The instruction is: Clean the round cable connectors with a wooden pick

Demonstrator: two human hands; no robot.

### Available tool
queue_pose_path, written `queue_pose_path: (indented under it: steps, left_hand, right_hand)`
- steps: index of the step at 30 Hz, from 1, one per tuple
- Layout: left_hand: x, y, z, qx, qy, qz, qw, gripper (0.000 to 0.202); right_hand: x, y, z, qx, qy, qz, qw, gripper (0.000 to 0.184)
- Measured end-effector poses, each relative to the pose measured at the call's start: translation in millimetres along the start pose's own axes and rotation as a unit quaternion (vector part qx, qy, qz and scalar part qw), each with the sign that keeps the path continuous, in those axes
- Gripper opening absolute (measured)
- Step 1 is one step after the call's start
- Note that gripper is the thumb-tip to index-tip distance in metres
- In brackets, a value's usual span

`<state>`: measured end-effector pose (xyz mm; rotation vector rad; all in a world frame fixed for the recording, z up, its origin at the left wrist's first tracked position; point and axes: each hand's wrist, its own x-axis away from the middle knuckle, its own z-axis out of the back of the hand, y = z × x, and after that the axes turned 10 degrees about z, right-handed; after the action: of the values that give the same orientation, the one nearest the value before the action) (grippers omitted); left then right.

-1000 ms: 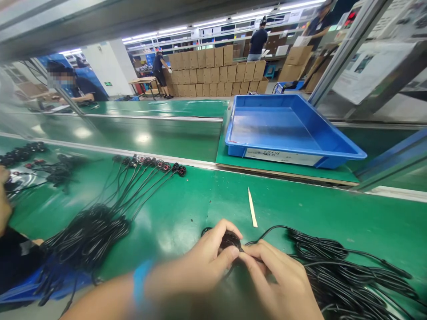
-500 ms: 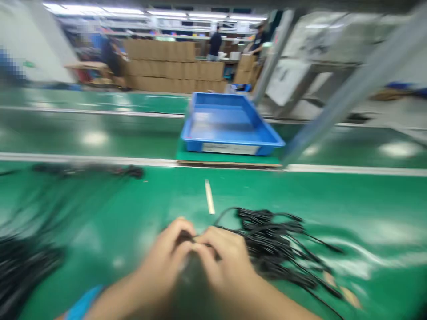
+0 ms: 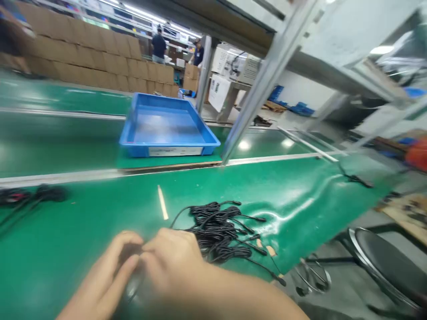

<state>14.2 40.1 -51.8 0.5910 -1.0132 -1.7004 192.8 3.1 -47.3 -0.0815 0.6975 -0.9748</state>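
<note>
Low in the head view, my left hand (image 3: 110, 275) and my right hand (image 3: 173, 258) meet with fingers curled together around a small dark part at the end of a black cable; the part itself is mostly hidden and blurred. Just right of my right hand lies a tangled bundle of black cables (image 3: 220, 226) on the green work surface (image 3: 293, 195). A thin pale stick (image 3: 163, 202) lies beyond my hands.
A blue tray (image 3: 167, 149) sits across the metal rail. More black cable ends (image 3: 33, 195) lie at the far left. A slanted metal post (image 3: 253, 98) rises right of the tray. A black stool (image 3: 390, 262) stands past the table's right end. Stacked cartons and people stand far back.
The view has swung to the right: the tray, stick and cable bundle have slid left in frame, and the table's right end and stool have come into sight. My hands stay joined on the cable end.
</note>
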Motion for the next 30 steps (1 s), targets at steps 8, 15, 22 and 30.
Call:
queue_pose_path:
  steps: [8,15,22,30]
  left_hand:
    - [6.4,23.5,2.7,0.075,-0.051,0.030,0.995,0.018]
    - [13.9,15.6,3.5,0.066,-0.069,-0.070,0.993,0.018]
    - [4.0,14.2,3.0,0.088,-0.062,-0.100,0.989,0.017]
    - [11.8,-3.5,10.0,0.043,-0.007,-0.111,0.993,0.016]
  right_hand:
    - [-3.5,5.9,5.1,-0.100,0.041,0.005,0.994,0.015]
    - [3.8,5.2,5.3,-0.135,0.036,0.025,0.990,0.009]
    - [2.3,9.1,-0.7,-0.062,0.093,0.066,0.991,0.014]
    - [-3.1,5.1,9.6,0.026,0.122,0.125,0.984,0.012]
